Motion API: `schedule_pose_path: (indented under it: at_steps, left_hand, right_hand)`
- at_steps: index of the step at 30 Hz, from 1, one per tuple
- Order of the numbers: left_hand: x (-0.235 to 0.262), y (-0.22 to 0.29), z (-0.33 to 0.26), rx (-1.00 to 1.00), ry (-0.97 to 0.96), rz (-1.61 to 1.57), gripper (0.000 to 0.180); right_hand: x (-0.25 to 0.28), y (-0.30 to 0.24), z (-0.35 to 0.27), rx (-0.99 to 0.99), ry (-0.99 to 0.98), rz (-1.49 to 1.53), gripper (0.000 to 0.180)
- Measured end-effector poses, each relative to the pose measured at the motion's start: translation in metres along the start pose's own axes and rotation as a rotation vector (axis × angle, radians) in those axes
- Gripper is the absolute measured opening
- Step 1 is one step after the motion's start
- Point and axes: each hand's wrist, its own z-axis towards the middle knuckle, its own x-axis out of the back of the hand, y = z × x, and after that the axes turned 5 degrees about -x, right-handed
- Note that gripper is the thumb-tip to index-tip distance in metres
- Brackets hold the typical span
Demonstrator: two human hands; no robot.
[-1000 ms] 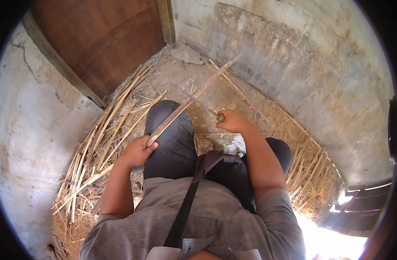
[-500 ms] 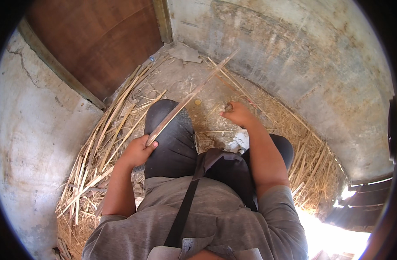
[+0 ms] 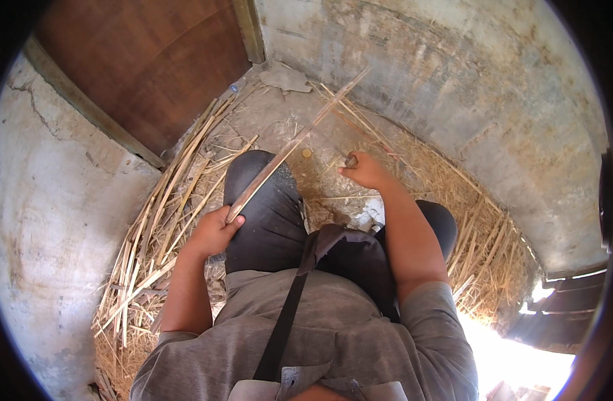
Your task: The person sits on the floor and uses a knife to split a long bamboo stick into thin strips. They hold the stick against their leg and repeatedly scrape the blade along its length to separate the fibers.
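Observation:
My left hand [image 3: 215,232], low over my left knee, is closed round the near end of a long bamboo strip [image 3: 280,156]. The strip slants up and to the right across the knee, brown on its face with a pale edge, its far tip near the back wall. My right hand [image 3: 366,171] is closed to the right of the strip and apart from it. A dark, rounded handle end shows in its grip, with a faint, thin, blade-like line toward the strip. It looks like a knife, but most of it is hidden or blurred.
Long split strips [image 3: 146,230] lie piled on the left by the wall and brown door [image 3: 146,60]. Shavings and thin strips [image 3: 480,234] cover the floor on the right, along the stained wall [image 3: 453,73]. A dark bag [image 3: 350,250] rests on my lap.
The bamboo strip has turned slightly in my left hand, showing more of its pale edge. My right hand has shifted a little up and left, still closed.

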Motion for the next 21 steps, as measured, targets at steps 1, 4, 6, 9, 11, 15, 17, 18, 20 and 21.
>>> schedule_pose_path:
  at_steps: [1,4,6,9,11,15,17,18,20,21]
  left_hand:
    - [0.000,0.000,0.000,-0.006,-0.001,0.000,0.036]
    - [0.000,0.000,0.000,-0.014,0.003,-0.001,0.037]
    - [-0.001,0.000,-0.001,-0.013,0.010,-0.006,0.038]
    - [0.000,0.003,-0.002,-0.010,0.007,0.013,0.040]
    - [-0.001,0.000,-0.001,-0.024,0.015,0.024,0.040]
    - [-0.001,0.001,-0.001,-0.022,0.012,0.015,0.040]
    - [-0.002,-0.004,-0.001,-0.028,0.018,0.025,0.040]
    - [-0.003,-0.005,0.000,-0.034,0.021,0.028,0.040]
    - [-0.003,-0.004,0.000,-0.031,0.018,0.025,0.040]
    - [-0.003,-0.004,0.000,-0.031,0.016,0.023,0.040]
  right_hand:
    - [0.000,0.006,0.001,-0.046,0.016,0.040,0.071]
    - [0.005,0.001,-0.001,-0.099,-0.012,0.040,0.075]
    - [0.010,-0.013,-0.006,-0.128,-0.083,0.063,0.075]
    - [0.006,-0.028,-0.011,-0.101,-0.171,0.090,0.075]
    - [-0.007,-0.023,-0.009,0.053,-0.147,-0.030,0.074]
    - [-0.019,-0.019,-0.003,0.156,-0.168,-0.063,0.069]
    - [-0.010,-0.025,-0.004,0.137,-0.172,-0.067,0.066]
    - [-0.008,-0.024,-0.005,0.131,-0.149,-0.076,0.065]
    - [-0.002,-0.020,-0.006,0.118,-0.103,-0.093,0.063]
    - [-0.002,-0.013,-0.004,0.098,-0.085,-0.065,0.064]
